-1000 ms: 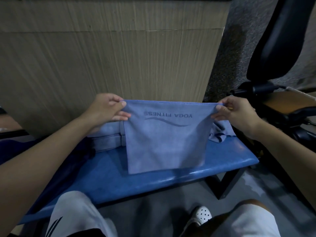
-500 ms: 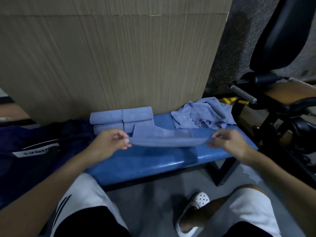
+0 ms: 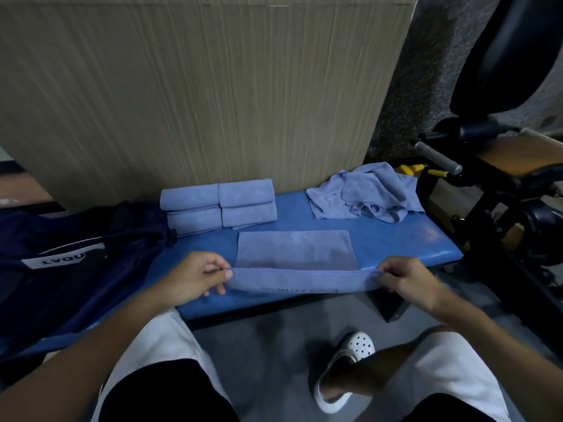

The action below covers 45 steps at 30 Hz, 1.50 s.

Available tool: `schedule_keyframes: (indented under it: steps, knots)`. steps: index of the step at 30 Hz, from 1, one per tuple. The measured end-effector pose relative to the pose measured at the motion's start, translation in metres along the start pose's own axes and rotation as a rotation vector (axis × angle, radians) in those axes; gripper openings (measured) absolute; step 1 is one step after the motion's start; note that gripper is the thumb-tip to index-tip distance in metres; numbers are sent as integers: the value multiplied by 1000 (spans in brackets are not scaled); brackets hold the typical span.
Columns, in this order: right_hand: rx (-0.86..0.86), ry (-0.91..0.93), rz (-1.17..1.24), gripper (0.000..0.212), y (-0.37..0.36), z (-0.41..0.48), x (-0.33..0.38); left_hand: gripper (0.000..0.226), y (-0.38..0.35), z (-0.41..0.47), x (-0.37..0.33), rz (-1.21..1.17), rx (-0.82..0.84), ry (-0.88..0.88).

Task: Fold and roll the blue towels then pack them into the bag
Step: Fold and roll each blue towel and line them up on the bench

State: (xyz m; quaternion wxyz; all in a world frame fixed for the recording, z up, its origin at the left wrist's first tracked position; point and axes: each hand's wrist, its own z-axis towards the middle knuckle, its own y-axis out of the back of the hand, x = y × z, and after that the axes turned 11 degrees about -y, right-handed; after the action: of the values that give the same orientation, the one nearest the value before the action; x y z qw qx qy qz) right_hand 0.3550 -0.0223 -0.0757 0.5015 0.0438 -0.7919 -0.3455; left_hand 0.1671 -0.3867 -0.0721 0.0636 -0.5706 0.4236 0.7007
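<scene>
Left hand (image 3: 195, 277) and right hand (image 3: 406, 280) each pinch near corner of blue towel (image 3: 295, 251), spread flat on blue bench (image 3: 396, 239). Rolled towels (image 3: 219, 205) behind, beside bag (image 3: 61, 263).

The print along the towel's (image 3: 298, 281) near hem is smeared — no letter reads. How far the left grip's (image 3: 195, 277) and right grip's (image 3: 405, 278) fingers reach under the cloth cannot be told. The bag (image 3: 61, 293) runs off the left edge and covers that end of the worktop (image 3: 396, 242); its label (image 3: 61, 259) shows only part of a word. The loose pile (image 3: 365, 193) is too tangled to count, and it hides part of a yellow thing (image 3: 409, 169) behind. A leg covers part of the shoe (image 3: 356, 348). Both forearms leave by the bottom edge — the black seat back (image 3: 502, 56) by the top right.
</scene>
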Motion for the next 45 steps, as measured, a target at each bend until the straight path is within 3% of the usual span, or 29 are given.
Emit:
schedule_keyframes:
  steps: [6,13,19,24,30,45]
  knots:
    - [-137,-5,186,11,-16,45,5,6,-8,46,9,-88,-286,3]
    - [-276,-19,293,14,-43,117,3,6,-22,107,36,-143,-469,34]
    - [-294,-32,273,18,-59,156,-9,14,-31,136,62,-11,-498,27]
    - [-321,-51,54,18,-63,171,-20,18,-37,145,70,64,-495,83]
    - [-352,-56,-37,17,-60,174,-11,20,-35,144,67,186,-480,54]
    - [-383,-66,-142,20,-65,173,0,12,-39,145,71,134,-492,63]
